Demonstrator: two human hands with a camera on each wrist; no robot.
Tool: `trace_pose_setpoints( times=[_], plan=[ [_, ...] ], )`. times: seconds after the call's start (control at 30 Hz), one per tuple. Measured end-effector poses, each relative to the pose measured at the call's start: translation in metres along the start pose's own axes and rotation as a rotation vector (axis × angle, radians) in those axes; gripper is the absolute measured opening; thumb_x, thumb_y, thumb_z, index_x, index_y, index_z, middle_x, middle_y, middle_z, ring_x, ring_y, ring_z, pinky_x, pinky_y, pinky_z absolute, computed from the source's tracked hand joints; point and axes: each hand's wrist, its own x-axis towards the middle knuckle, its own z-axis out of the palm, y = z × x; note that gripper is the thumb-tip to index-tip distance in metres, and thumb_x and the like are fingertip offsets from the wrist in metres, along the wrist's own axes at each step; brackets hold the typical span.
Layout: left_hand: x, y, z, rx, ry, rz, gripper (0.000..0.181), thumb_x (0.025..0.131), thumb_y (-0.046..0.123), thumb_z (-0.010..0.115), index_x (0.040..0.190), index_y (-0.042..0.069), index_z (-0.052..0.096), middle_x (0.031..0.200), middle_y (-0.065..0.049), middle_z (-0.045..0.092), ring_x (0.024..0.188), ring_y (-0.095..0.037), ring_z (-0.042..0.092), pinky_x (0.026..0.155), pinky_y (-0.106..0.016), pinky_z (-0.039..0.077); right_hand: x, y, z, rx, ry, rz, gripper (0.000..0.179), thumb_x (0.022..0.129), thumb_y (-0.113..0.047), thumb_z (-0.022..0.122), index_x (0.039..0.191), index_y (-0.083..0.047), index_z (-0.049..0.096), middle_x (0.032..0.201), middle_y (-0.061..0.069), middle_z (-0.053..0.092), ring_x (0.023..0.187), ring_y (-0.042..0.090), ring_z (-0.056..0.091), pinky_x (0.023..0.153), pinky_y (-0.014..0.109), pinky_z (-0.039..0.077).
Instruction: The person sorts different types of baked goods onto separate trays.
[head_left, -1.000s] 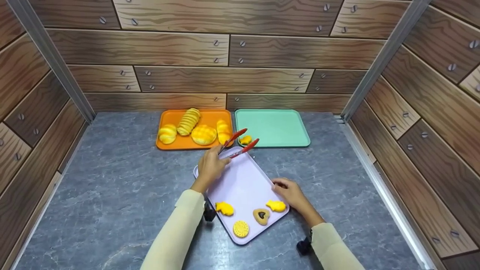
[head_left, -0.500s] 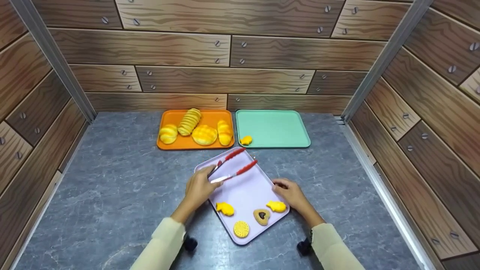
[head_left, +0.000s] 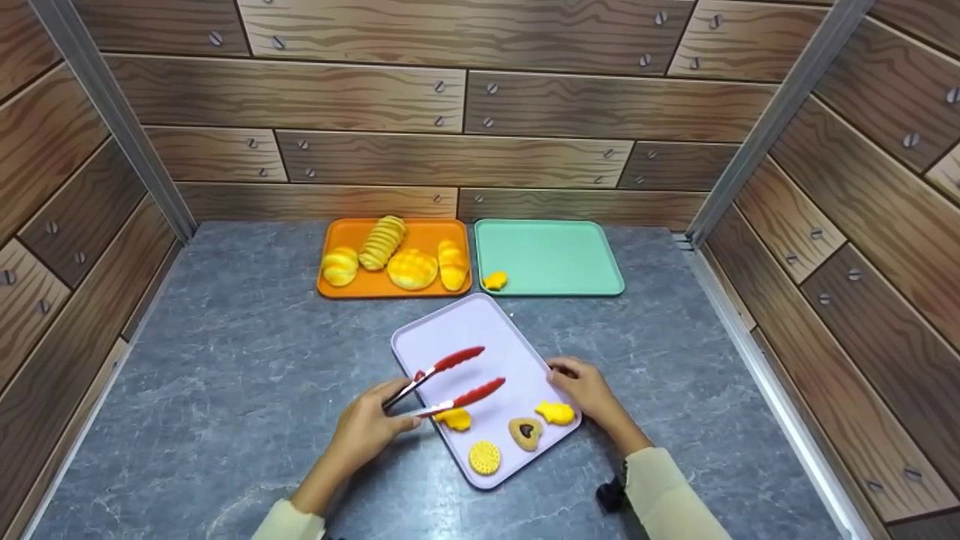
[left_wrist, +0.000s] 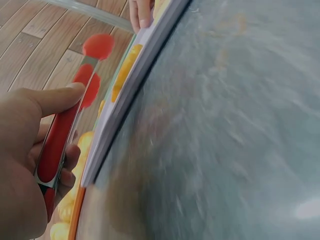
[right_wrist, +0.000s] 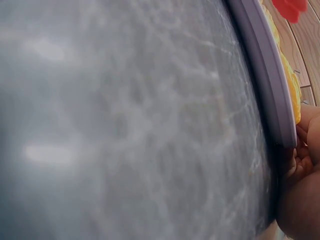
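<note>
My left hand [head_left: 367, 427] holds metal tongs with red tips [head_left: 480, 391], their arms spread apart above the lilac tray [head_left: 472, 322]. One tong arm partly covers a yellow fish-shaped biscuit [head_left: 456, 421] near the tray's left edge. In the left wrist view, thumb and fingers curl round the red tong handle [left_wrist: 56, 142]. My right hand [head_left: 589, 390] grips the tray's right rim, thumb at the edge and fingers tucked below. The tray also bears a second fish-shaped biscuit [head_left: 556, 412], a heart-shaped biscuit with a dark centre [head_left: 528, 432] and a round yellow biscuit [head_left: 484, 457].
Behind stands an orange tray [head_left: 356, 291] with several bread rolls [head_left: 412, 268]. Beside it, a green tray [head_left: 555, 255] bears one small fish-shaped biscuit [head_left: 496, 280] in its near-left corner. Wood-patterned walls [head_left: 375, 157] enclose the grey marbled tabletop [head_left: 225, 360].
My left hand has drawn the tongs back towards me and leftward, from beside the green tray's corner to over the lilac tray's left fish-shaped biscuit. My right hand has stayed at the rim.
</note>
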Motion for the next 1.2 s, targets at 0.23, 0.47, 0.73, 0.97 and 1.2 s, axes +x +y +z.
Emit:
trace_pose_setpoints(
  times=[0.23,0.47,0.73,0.97,1.2],
  plan=[
    [-0.02,-0.011,-0.017,0.025,-0.046,0.012,0.063,0.073,0.028,0.088,0.132,0.018,0.068,0.133,-0.005,0.067,0.127,-0.03,0.06,0.106,-0.053,0.045,0.001,0.0,-0.001,-0.001,-0.011,-0.028,0.025,0.094,-0.013,0.07,0.117,-0.005,0.074,0.104,0.008,0.071,0.094,0.014,0.059,0.086,0.026,0.047],
    [-0.029,-0.02,-0.03,0.039,-0.082,-0.008,0.06,0.072,0.025,0.088,0.128,0.019,0.07,0.13,-0.003,0.069,0.122,-0.027,0.063,0.104,-0.05,0.047,0.001,-0.001,-0.002,-0.001,0.008,-0.013,0.023,0.093,-0.011,0.069,0.115,-0.006,0.075,0.1,0.005,0.07,0.092,0.012,0.058,0.085,0.024,0.047],
    [-0.023,-0.023,-0.033,0.031,-0.061,-0.078,0.058,0.072,0.024,0.089,0.128,0.021,0.071,0.131,-0.004,0.069,0.124,-0.029,0.062,0.105,-0.052,0.046,0.0,0.001,0.0,-0.017,0.007,-0.02,0.023,0.093,-0.012,0.07,0.115,-0.005,0.074,0.104,0.007,0.071,0.096,0.015,0.06,0.088,0.028,0.048],
    [-0.009,-0.025,-0.025,0.058,0.04,-0.077,0.06,0.073,0.023,0.088,0.13,0.017,0.07,0.13,-0.007,0.069,0.121,-0.031,0.064,0.1,-0.052,0.048,-0.003,0.001,-0.001,-0.024,0.009,0.001,0.024,0.094,-0.012,0.069,0.116,-0.007,0.074,0.104,0.005,0.071,0.096,0.015,0.06,0.089,0.029,0.049],
    [0.001,-0.028,-0.022,0.045,0.076,-0.087,0.06,0.074,0.024,0.087,0.132,0.018,0.069,0.132,-0.005,0.068,0.122,-0.03,0.063,0.1,-0.052,0.048,-0.002,0.001,-0.001,-0.012,0.011,-0.028,0.024,0.093,-0.012,0.07,0.115,-0.005,0.074,0.104,0.008,0.071,0.095,0.015,0.06,0.088,0.028,0.048]
  ],
)
